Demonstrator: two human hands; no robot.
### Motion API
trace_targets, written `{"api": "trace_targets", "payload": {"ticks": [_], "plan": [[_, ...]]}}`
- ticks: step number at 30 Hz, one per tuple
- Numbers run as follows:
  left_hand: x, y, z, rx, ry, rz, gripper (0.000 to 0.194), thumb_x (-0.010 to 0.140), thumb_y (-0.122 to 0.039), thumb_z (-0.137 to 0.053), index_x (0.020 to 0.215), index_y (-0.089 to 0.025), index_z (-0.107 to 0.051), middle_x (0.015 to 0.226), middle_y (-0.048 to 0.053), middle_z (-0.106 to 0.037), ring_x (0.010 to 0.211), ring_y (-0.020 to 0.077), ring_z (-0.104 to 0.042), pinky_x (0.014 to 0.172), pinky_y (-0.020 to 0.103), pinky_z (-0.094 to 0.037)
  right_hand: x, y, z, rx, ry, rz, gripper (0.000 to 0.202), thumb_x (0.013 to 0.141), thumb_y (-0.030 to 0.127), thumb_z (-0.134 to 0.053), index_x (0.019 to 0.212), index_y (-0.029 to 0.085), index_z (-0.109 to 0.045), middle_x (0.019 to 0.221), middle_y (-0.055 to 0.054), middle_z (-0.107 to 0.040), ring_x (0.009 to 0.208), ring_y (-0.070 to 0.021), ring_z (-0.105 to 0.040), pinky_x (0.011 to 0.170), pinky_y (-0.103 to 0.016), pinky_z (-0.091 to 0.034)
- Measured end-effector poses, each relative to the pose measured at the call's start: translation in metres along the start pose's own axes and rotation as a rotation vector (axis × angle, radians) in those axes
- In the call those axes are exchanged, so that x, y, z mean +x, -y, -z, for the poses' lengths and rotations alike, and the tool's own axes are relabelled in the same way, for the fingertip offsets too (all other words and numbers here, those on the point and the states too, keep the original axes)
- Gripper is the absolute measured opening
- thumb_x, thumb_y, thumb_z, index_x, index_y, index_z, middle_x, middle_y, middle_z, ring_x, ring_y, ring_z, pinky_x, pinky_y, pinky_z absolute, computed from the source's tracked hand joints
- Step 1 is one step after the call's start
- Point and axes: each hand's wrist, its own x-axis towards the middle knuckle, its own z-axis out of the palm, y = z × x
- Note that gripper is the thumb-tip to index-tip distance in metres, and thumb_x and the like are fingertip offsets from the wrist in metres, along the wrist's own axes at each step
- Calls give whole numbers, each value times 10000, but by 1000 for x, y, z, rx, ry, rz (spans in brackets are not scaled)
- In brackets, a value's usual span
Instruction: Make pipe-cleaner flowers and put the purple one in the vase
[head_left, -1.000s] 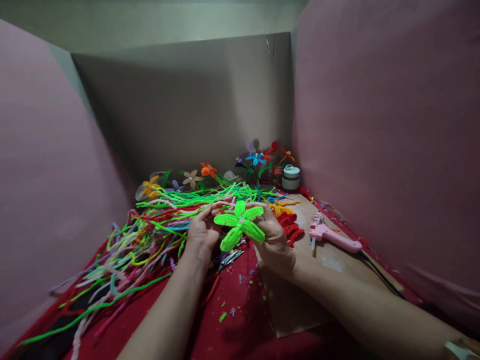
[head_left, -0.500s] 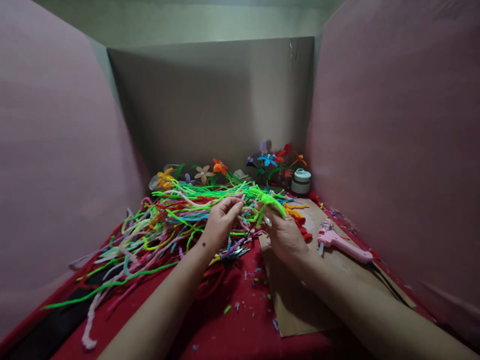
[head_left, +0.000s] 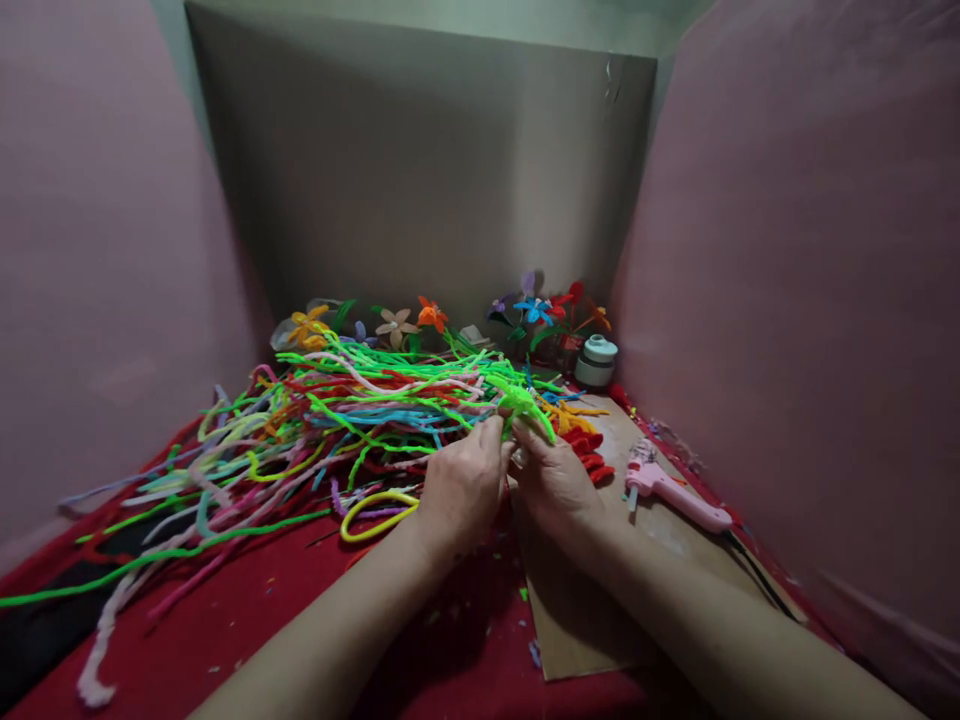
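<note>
Bright green pipe cleaners [head_left: 517, 400], bent into a bunched shape, rise from the fingers of my right hand [head_left: 559, 485], which is closed on them. My left hand [head_left: 465, 485] is closed too, its fingertips pressed against the lower end of the same green piece, touching the right fingers. What lies between the fingertips is mostly hidden. Just behind and to the left spreads a large heap of loose pipe cleaners [head_left: 375, 400] in green, pink, red, blue and yellow. A yellow loop handle [head_left: 375, 515] shows beside my left wrist.
On the right, a pink glue gun [head_left: 679, 495] lies on a brown board [head_left: 570, 630], near red fuzzy pieces [head_left: 589, 450]. Along the back stand pipe-cleaner flowers [head_left: 536, 310] and a pale lidded jar [head_left: 596, 360]. Scraps dot the red cloth [head_left: 292, 630]; pink walls rise either side.
My left hand has moved right and closed in against the right hand at the green piece. The yellow loop handle has come into sight. The view has shifted slightly.
</note>
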Motion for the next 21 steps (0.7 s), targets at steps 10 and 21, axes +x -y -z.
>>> {"api": "trace_targets", "payload": {"ticks": [10, 21], "plan": [[1, 1, 6, -140, -6, 34, 127, 847, -230, -453, 858, -251, -579, 694, 9, -585, 616, 165, -552, 578, 234, -330, -5, 1, -1, -175, 95, 77, 125, 716, 320, -696, 743, 209, -646, 642, 30, -554, 548, -100, -447, 547, -242, -372], [1, -4, 4, -223, -32, 106, 119, 840, -229, -453, 774, -210, -551, 641, 0, -567, 586, 145, -521, 584, 233, -354, 1, -4, 3, -158, 85, 131, 135, 735, 290, -682, 837, 202, -678, 740, 8, -602, 662, -119, -506, 667, -253, -434]]}}
